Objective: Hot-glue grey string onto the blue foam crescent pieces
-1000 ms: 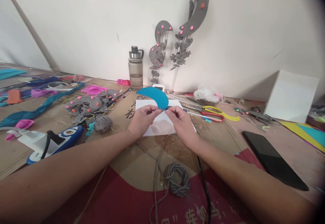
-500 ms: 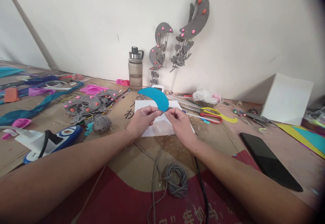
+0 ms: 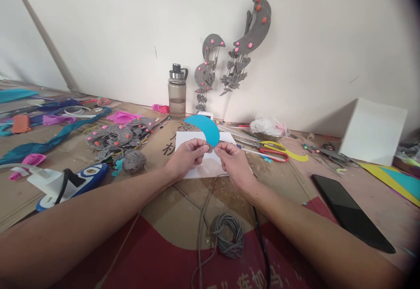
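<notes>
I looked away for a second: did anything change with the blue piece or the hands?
Hardly. The left hand and right hand still pinch the blue crescent at its lower tip; it tilted a little more upright. The grey cord coil, scissors and phone stayed where they were.

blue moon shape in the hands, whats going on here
A person at a cluttered craft table holds a blue crescent cut-out by its lower tip, pinched between the left hand and the right hand above a white sheet. A coil of grey cord lies nearer the person, a grey yarn ball to the left, scissors and a black phone to the right. Grey crescent mobiles hang on the wall.
</notes>
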`<state>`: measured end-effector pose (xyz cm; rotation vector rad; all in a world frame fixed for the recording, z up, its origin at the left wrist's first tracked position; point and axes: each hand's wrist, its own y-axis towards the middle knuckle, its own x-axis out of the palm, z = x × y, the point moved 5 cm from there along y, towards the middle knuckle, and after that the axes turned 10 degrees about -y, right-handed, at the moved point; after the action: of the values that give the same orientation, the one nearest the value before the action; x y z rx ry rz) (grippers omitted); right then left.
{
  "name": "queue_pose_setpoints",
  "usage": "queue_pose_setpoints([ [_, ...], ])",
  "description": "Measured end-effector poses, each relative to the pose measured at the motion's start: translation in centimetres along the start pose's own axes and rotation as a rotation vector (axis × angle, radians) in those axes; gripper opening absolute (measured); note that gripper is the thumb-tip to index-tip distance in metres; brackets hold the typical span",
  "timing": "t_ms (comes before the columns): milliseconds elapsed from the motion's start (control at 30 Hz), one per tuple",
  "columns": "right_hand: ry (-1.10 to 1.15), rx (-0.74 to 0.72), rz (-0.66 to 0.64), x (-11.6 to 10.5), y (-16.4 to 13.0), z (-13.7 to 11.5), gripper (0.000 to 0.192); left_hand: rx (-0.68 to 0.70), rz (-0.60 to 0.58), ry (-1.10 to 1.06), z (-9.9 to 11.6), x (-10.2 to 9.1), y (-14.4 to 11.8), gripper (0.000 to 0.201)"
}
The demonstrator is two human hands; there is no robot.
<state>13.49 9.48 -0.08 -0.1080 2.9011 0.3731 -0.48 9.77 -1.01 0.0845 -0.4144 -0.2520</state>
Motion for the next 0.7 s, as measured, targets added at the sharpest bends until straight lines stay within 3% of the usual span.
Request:
queue_pose_setpoints([
  [133, 0.024, 0.017, 0.006, 0.0, 0.0, 0.3, 0.02, 0.081, 0.059, 0.011, 0.3, 0.1, -0.2, 0.036],
  [367, -0.035, -0.012, 0.026, 0.0, -0.2, -0.1, 0.021, 0.257, 0.127, 0.397, 0.7, 0.4, -0.9, 0.034],
  [567, -0.191, -0.09, 0.031, 0.3, -1.0, -1.2, 0.019, 0.205, 0.12, 0.419, 0.2, 1.0, -1.1, 0.026],
  [700, -0.173, -0.11, 0.048, 0.3, -1.2, -0.9, 0.018, 0.134, 0.121, 0.293, -0.2, 0.9, -0.9, 0.023],
])
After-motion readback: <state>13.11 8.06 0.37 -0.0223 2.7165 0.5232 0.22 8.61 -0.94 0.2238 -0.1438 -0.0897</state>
